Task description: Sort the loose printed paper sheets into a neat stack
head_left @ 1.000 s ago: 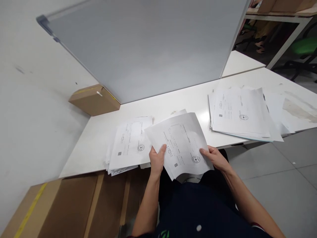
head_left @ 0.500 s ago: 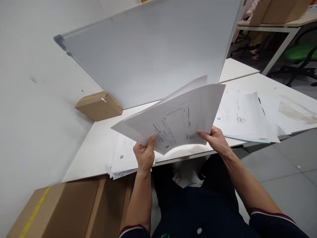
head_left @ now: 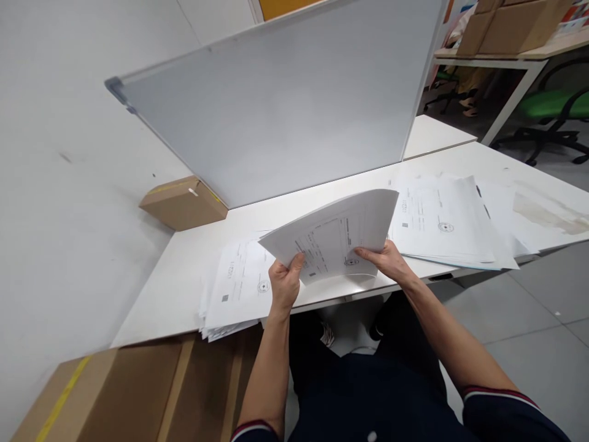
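Note:
Between my hands I hold a few printed paper sheets (head_left: 331, 236), bowed in the middle and tilted over the front of the white table. My left hand (head_left: 286, 281) grips their left edge, thumb on top. My right hand (head_left: 384, 261) pinches the right side, its thumb near a round stamp. How many sheets there are I cannot tell. To the left lies an uneven stack of printed papers (head_left: 239, 276), partly behind my left hand. On the right rests another stack of stamped papers (head_left: 442, 221), some sheets fanned out.
A whiteboard (head_left: 276, 104) leans at the back of the white table (head_left: 161, 288). Beside it sits a small cardboard box (head_left: 184, 205). Large cardboard boxes (head_left: 129, 393) stand at lower left. A green chair (head_left: 552, 104) and another desk are at upper right.
The held sheets have come down toward the table and now line up closely, where before one stuck out behind. My hands have drawn nearer each other.

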{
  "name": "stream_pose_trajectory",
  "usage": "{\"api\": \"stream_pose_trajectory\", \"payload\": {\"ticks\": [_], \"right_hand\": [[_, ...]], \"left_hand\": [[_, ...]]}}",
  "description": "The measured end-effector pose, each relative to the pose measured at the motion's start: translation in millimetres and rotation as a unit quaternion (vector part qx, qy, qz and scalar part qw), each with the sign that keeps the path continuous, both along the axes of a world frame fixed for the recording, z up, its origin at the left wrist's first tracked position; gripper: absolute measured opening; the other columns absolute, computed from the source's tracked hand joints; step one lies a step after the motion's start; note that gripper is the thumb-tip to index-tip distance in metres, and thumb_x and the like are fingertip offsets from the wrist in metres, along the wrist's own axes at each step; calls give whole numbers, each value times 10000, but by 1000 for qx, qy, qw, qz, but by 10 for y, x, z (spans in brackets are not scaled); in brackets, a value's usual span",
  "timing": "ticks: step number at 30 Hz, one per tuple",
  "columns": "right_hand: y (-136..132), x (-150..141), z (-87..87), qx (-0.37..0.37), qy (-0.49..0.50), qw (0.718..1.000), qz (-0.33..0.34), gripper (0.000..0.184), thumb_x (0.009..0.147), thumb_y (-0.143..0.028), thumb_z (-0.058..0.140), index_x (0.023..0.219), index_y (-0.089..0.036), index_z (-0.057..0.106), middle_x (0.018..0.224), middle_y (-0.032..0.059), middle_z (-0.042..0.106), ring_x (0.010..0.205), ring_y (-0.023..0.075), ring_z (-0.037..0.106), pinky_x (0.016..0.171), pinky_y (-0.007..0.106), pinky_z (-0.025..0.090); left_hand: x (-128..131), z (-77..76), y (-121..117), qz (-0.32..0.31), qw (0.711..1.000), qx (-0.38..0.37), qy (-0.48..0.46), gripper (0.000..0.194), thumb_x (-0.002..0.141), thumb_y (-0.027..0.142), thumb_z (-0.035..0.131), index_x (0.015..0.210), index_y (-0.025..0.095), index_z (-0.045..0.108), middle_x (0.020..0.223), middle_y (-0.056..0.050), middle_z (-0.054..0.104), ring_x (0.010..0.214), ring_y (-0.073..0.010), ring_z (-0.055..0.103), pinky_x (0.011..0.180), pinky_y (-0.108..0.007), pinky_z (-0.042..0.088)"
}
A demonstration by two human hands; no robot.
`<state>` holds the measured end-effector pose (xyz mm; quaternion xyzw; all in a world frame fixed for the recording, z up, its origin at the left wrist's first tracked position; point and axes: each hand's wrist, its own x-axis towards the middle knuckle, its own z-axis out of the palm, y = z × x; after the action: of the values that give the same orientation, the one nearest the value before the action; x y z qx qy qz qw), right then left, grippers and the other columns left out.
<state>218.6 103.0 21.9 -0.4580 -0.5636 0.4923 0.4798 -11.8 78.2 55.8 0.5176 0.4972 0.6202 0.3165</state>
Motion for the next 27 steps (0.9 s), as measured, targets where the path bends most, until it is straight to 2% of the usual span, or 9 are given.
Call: {"api": "stream_pose_trajectory", "payload": {"ticks": [9, 14, 17, 21, 24, 27], "right_hand": [[-60, -3, -24, 6, -27, 1000, 14, 278, 707, -381, 636, 883, -177, 705, 884, 42, 695, 876, 234, 622, 781, 354, 486], [-87, -18, -110, -18, -52, 998, 24, 278, 707, -394, 625, 883, -192, 701, 885, 38, 692, 875, 240, 616, 772, 368, 487], [-96, -17, -131, -14, -76, 996, 31, 271, 724, -392, 609, 884, -193, 700, 895, 40, 688, 902, 244, 605, 796, 373, 473], [-130, -11, -67, 13, -94, 995, 28, 260, 751, -386, 576, 865, -186, 697, 881, 39, 685, 901, 248, 602, 796, 362, 463], [-203, 13, 22, 22, -114, 993, 18, 245, 753, -384, 572, 822, -180, 690, 841, 29, 682, 856, 251, 607, 738, 335, 471], [-328, 72, 79, -46, -107, 992, 40, 267, 757, -411, 558, 756, -169, 669, 774, 28, 680, 770, 249, 621, 644, 314, 484]], "left_hand": [[-10, -60, -24, 4, 999, -12, -34, 341, 655, 373, 685, 912, 148, 673, 879, -61, 696, 872, -197, 627, 824, -348, 499], [-32, -200, 7, 14, 997, -66, -22, 349, 610, 400, 708, 828, 128, 689, 834, -63, 701, 831, -215, 633, 779, -366, 522], [-36, -260, 14, 13, 998, -57, -25, 314, 621, 381, 706, 813, 132, 693, 846, -53, 702, 837, -210, 632, 796, -370, 517], [3, -216, -13, 23, 997, -49, -46, 276, 635, 356, 701, 803, 136, 695, 839, -45, 702, 851, -208, 630, 810, -362, 507], [40, -137, -48, 36, 995, -54, -70, 296, 642, 350, 697, 840, 130, 687, 868, -53, 699, 869, -205, 628, 820, -353, 497], [44, -121, -79, 23, 992, -89, -84, 359, 649, 375, 686, 906, 125, 665, 923, -74, 689, 919, -207, 617, 832, -341, 488]]}}
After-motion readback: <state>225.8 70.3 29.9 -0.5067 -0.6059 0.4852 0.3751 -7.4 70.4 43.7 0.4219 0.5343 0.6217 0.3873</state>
